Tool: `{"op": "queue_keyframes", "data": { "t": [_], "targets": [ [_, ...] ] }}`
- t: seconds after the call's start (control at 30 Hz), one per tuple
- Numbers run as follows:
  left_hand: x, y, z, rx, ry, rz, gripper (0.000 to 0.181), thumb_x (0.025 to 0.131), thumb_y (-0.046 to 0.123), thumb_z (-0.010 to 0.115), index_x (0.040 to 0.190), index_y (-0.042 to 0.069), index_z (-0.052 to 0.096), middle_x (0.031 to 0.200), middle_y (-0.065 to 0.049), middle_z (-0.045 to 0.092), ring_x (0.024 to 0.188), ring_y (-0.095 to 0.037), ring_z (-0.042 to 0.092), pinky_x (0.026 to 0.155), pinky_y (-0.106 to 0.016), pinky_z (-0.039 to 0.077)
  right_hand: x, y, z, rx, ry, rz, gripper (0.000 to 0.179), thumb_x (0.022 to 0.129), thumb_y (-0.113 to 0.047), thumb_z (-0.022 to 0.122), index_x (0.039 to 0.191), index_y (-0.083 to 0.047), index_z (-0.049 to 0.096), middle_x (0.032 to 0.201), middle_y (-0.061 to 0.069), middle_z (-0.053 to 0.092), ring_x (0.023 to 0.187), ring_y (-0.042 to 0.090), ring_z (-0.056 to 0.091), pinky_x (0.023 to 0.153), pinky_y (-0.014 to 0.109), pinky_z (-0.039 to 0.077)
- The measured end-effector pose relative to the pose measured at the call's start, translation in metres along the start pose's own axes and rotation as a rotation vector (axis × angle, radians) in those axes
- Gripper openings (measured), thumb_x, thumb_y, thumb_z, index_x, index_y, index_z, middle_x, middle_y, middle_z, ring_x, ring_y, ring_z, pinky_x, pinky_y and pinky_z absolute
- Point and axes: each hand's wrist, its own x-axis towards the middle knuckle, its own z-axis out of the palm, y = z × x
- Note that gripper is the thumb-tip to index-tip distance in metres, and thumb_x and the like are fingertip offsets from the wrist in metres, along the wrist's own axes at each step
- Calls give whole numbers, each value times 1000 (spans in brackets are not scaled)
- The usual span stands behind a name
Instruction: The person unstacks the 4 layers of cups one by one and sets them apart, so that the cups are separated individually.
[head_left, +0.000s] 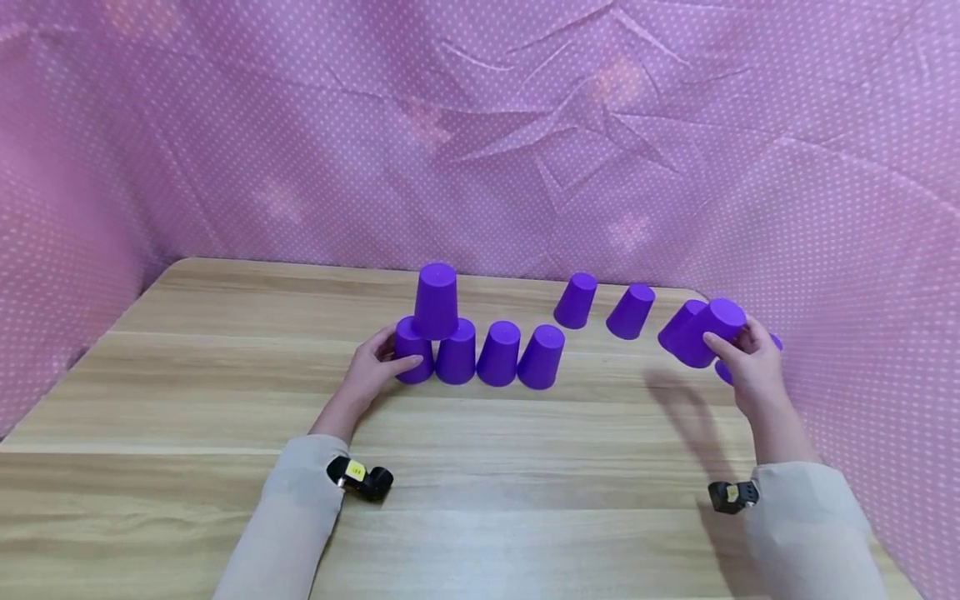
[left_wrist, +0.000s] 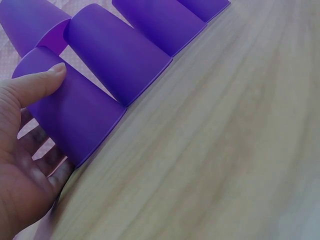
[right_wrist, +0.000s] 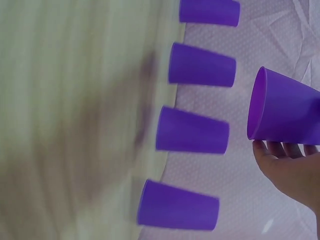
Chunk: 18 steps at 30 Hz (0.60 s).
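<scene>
My left hand (head_left: 367, 368) grips the leftmost purple cup (head_left: 422, 350) of a front row, its thumb across the near side. That row stands upside down and also holds a second cup (head_left: 456, 357), a third cup (head_left: 498, 354) and a rightmost cup (head_left: 541, 358). Bridging the two leftmost ones is an upper cup (head_left: 437, 302), also mouth down; the left wrist view shows its rim over them. My right hand (head_left: 759, 375) holds another purple cup (right_wrist: 287, 110) mouth down, raised off the table at the right. Its thumb lies on the near side.
Behind, on the right, several upside-down purple cups stand spaced apart in a row, among them one cup (head_left: 576, 302) and its neighbour (head_left: 631, 312); the held cup and right hand partly cover others. Pink dotted cloth (head_left: 480, 167) surrounds the wooden table (head_left: 525, 467).
</scene>
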Motion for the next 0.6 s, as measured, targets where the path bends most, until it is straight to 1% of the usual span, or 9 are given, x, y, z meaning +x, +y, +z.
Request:
{"op": "queue_keyframes", "data": {
  "t": [0.1, 0.13, 0.17, 0.23, 0.33, 0.5, 0.6],
  "targets": [
    [0, 1, 0, 3, -4, 0, 66, 73, 22, 69, 129, 9, 39, 123, -14, 43, 113, -24, 38, 96, -34, 29, 21, 40, -43, -25, 16, -5, 57, 73, -1, 67, 124, -15, 44, 119, 2, 49, 109, 13, 44, 79, 18, 43],
    [0, 1, 0, 3, -4, 1, 66, 73, 22, 69, 129, 9, 39, 123, -14, 43, 114, -24, 38, 96, -34, 29, 28, 53, -56, -2, 21, -5, 59, 73, 1, 66, 124, -14, 43, 122, 4, 48, 110, 14, 43, 77, 18, 44],
    [-1, 0, 0, 2, -4, 3, 66, 73, 22, 69, 129, 9, 38, 123, -14, 43, 114, -24, 38, 96, -34, 29, 33, 64, -68, 15, 19, -7, 60, 73, 2, 66, 125, -14, 42, 124, 5, 46, 112, 15, 42, 74, 17, 45],
    [-1, 0, 0, 1, -3, 5, 66, 73, 21, 69, 130, 9, 38, 123, -15, 43, 114, -25, 38, 96, -34, 29, 35, 74, -81, 7, 16, -8, 63, 73, 1, 66, 128, -14, 39, 127, 6, 43, 114, 15, 40, 75, 16, 44],
    [0, -1, 0, -7, -1, 8, 65, 73, 19, 69, 129, 7, 38, 123, -16, 43, 113, -25, 38, 96, -34, 29, 32, 75, -90, 17, 17, -3, 65, 73, 2, 66, 129, -14, 36, 129, 6, 40, 116, 15, 37, 79, 14, 41],
    [2, -1, -1, -9, -2, 9, 65, 73, 17, 69, 129, 6, 38, 123, -17, 43, 113, -26, 38, 96, -35, 29, 20, 69, -89, -20, 38, 24, 68, 73, 0, 66, 130, -13, 33, 132, 8, 36, 117, 14, 36, 81, 13, 40],
    [2, -1, -1, -6, -7, 11, 66, 73, 18, 69, 130, 6, 37, 123, -17, 43, 113, -27, 38, 96, -36, 29, 14, 66, -87, -33, 39, 57, 70, 72, -3, 68, 131, -11, 31, 133, 10, 35, 116, 13, 37, 78, 12, 41]
  ]
}}
